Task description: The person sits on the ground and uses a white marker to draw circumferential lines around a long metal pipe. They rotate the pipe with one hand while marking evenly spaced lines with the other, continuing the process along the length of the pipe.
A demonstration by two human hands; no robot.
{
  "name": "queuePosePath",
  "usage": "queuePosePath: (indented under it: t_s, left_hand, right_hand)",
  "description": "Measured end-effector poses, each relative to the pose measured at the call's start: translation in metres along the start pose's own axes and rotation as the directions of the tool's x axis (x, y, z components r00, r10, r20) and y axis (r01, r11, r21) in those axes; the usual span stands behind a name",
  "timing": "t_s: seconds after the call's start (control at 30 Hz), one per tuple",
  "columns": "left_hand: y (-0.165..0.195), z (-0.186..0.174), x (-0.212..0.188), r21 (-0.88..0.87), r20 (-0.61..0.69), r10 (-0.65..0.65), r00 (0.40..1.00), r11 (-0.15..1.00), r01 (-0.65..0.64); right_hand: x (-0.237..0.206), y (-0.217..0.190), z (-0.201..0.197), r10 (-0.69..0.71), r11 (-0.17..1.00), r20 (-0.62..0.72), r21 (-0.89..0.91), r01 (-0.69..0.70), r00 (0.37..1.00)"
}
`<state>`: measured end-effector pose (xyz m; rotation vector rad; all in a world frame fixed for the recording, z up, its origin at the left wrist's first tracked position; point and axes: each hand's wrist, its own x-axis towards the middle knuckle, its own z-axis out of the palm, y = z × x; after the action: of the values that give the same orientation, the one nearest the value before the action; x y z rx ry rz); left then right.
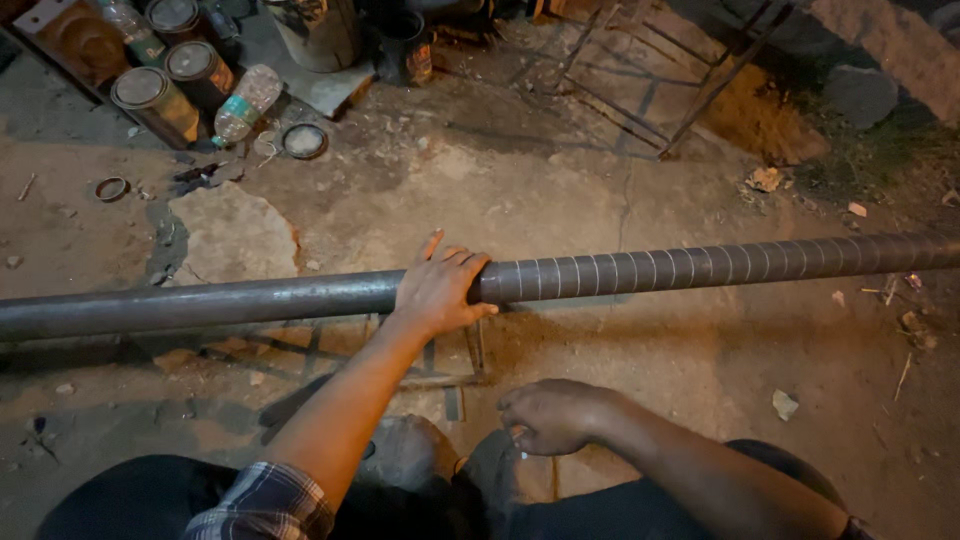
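Steel pipe [250, 298], long and grey, lies across the whole view with its long axis running from 9 o'clock to 3 o'clock, the right end tilted slightly up toward 2 o'clock, pale chalk rings marking its right half and both ends cut off by the frame edges. At its middle the left hand [438, 290] rests over the top with fingers curled round it, while the right hand [552, 415], toward 6 o'clock, is closed small as if pinching something too little to make out. Paint tins [155, 98] and a plastic bottle [246, 103] sit on the dirt floor [520, 190] at 11 o'clock.
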<state>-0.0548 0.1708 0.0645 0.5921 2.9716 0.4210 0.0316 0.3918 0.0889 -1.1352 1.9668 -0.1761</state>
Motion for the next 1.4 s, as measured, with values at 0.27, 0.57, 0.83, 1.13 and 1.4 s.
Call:
queuePosePath:
  t_s: [0.27,0.57,0.83,1.13,1.4]
  left_hand:
    - [-0.001,-0.002,-0.003,-0.060,-0.076,0.032,0.997,0.998,-0.036]
    - [-0.004,0.001,-0.004,-0.086,-0.133,0.068,0.989,0.993,-0.080]
    - [-0.004,0.001,0.000,-0.067,-0.097,0.073,0.993,0.995,-0.080]
    - [-0.005,-0.001,0.002,-0.053,0.067,-0.016,0.998,0.998,0.020]
    - [-0.004,0.035,0.007,0.058,-0.237,0.133,0.962,0.991,-0.122]
  right_hand:
    - [0.001,0.003,0.002,0.033,0.999,0.023,0.027,-0.033,0.999]
    - [0.003,0.006,0.005,-0.062,0.998,-0.043,-0.020,0.062,0.997]
    - [0.003,0.003,0.004,0.003,1.000,-0.011,0.013,-0.003,1.000]
    - [-0.002,0.003,-0.007,-0.036,0.999,-0.116,0.017,0.038,0.993]
    - [-0.008,0.015,-0.041,0.137,0.979,-0.752,0.002,-0.206,0.644]
